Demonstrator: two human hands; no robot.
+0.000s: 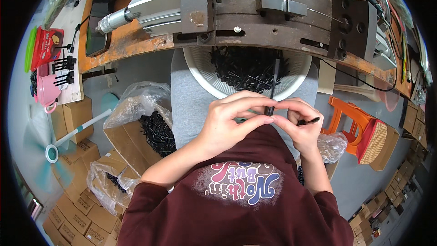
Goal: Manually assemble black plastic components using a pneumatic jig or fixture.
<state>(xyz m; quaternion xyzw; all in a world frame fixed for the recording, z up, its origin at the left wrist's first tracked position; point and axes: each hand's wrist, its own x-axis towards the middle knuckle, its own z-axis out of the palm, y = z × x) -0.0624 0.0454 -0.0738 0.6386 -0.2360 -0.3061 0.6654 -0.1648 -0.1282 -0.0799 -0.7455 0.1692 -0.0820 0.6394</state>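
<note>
A slim black stick-like part stands nearly upright in front of my shirt, its thicker lower end between my fingertips. My left hand pinches that end between thumb and forefinger. From the other side, the thumb and forefinger of my right hand meet it too. A second black piece juts out of the curled fingers of my right hand. Just beyond my hands, a white plastic basket in my lap holds a heap of similar black sticks. The exact kind of these parts is too small to tell.
A metal bench fixture sits on the wooden table ahead. Left of my legs stands a plastic-lined carton of black parts, with a turquoise fan farther left. An orange stool is at the right.
</note>
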